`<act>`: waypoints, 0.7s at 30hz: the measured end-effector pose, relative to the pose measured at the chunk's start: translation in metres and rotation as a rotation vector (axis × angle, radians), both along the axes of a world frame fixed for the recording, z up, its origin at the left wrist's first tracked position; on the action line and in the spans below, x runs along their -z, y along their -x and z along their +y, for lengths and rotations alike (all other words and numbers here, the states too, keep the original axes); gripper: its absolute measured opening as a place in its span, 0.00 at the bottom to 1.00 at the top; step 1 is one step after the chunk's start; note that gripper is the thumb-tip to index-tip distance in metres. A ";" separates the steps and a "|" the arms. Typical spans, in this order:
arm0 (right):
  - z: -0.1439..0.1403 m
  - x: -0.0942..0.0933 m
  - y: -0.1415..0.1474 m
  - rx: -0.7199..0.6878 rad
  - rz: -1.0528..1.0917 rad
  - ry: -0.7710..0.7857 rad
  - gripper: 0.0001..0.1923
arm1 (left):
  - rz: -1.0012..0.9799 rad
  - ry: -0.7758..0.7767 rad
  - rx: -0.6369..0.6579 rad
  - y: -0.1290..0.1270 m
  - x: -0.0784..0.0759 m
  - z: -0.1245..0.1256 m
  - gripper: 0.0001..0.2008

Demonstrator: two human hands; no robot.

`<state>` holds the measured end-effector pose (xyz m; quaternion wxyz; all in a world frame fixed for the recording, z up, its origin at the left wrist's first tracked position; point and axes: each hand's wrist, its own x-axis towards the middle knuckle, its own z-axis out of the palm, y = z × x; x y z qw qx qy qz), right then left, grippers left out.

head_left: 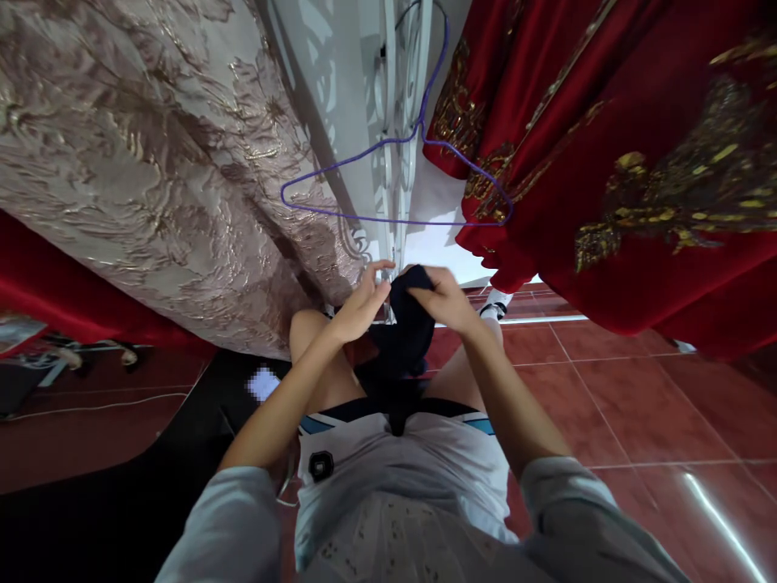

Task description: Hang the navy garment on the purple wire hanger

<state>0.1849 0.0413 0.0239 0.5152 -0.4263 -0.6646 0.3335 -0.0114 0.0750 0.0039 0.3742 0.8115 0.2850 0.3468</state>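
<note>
A dark navy or black cloth (409,332), perhaps a garment, hangs bunched between my knees. My right hand (446,298) grips its upper edge, thumb and fingers pinched around the fabric. Just to the left of the cloth is my left hand (364,306), thumb and fingers apart with nothing visible between them. Whether its fingertips touch the fabric is hard to make out. Beyond both hands a purple wire hanger (388,220) hangs by its hook from a white metal rack.
Pinkish curtain-like fabric with gold relief (200,162) drapes at the left. Red cloth with gold embroidery (576,186) hangs at the right. The white metal rack (390,97) stands ahead. A black surface (170,437) lies at my left, above red floor tiles (655,405).
</note>
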 end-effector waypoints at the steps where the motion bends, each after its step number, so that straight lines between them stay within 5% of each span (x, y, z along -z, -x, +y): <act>1: 0.011 -0.005 -0.008 0.062 -0.012 -0.075 0.10 | 0.104 0.062 0.061 0.007 0.010 0.003 0.20; 5: 0.068 -0.001 -0.027 0.322 -0.002 -0.186 0.14 | 0.457 0.136 0.287 0.033 0.030 0.008 0.19; 9: 0.092 0.019 -0.043 0.428 -0.025 -0.073 0.16 | 0.657 0.033 0.157 0.068 0.017 0.024 0.19; 12: 0.073 0.016 -0.067 0.522 -0.064 -0.101 0.24 | 0.670 -0.120 -0.066 0.098 -0.012 0.044 0.19; 15: 0.049 0.001 -0.082 0.528 -0.102 -0.147 0.27 | 0.402 -0.325 -0.253 0.112 -0.052 0.056 0.15; 21: 0.027 -0.008 -0.054 0.385 -0.093 -0.064 0.22 | -0.031 -0.429 -0.238 0.075 -0.117 0.071 0.03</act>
